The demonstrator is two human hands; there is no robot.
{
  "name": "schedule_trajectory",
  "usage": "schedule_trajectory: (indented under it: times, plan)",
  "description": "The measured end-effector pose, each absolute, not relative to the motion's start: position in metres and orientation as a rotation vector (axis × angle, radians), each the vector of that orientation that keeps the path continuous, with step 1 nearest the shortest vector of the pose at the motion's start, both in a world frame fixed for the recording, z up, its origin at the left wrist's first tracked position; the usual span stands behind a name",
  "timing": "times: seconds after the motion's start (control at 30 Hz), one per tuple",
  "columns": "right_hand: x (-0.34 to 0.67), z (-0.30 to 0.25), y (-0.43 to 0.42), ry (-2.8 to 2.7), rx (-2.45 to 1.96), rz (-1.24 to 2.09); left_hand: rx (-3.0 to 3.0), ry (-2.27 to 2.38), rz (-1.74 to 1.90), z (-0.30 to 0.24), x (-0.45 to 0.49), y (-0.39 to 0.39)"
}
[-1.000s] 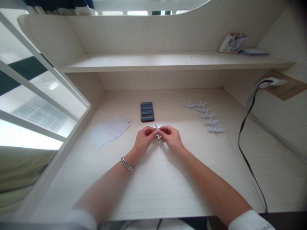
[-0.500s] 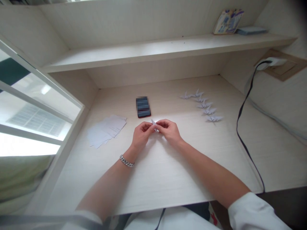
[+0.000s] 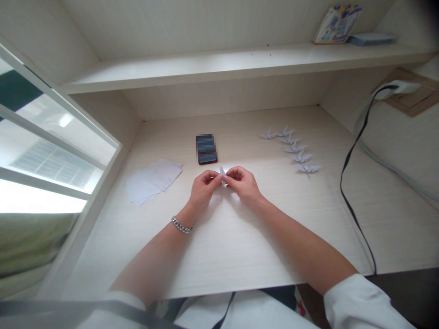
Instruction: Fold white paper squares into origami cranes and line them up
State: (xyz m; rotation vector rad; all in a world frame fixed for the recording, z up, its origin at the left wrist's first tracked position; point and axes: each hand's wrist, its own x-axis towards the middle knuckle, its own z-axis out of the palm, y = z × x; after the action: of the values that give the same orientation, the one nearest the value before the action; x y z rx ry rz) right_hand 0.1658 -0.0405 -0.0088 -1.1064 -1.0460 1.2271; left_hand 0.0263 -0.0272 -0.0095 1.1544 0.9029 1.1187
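Note:
A small folded piece of white paper (image 3: pixel 223 175) is pinched between both my hands just above the pale wooden desk (image 3: pixel 240 246). My left hand (image 3: pixel 202 189), with a metal bracelet at the wrist, grips it from the left with curled fingers. My right hand (image 3: pixel 243 184) grips it from the right, fingers closed too. Only a pointed tip of the paper shows above the fingers. A dark phone (image 3: pixel 206 149) lies just beyond my hands.
A loose pile of white paper sheets (image 3: pixel 152 180) lies to the left. Several folded paper cranes (image 3: pixel 294 148) sit in a curved row at the right. A black cable (image 3: pixel 353 183) runs from a wall plug (image 3: pixel 394 89) over the desk edge. A shelf (image 3: pixel 240 64) holds a small box (image 3: pixel 338 23).
My hands keep hold of the folded paper with only slight finger movement. The view has tilted down since the first frame.

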Motion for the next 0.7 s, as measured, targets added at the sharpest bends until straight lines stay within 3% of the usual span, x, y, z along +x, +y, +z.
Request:
schedule_trajectory:
  times: [0.47,0.7]
  plan:
    - [0.1683,-0.0094,-0.0416,-1.201,-1.1,1.193,1.122,0.92,1.118,-0.0104,0.0248,-0.025]
    - [0.1678,-0.0082,-0.0419,-1.079,-1.055,1.33,1.057,0.904,1.131,-0.0112,0.0251,-0.024]
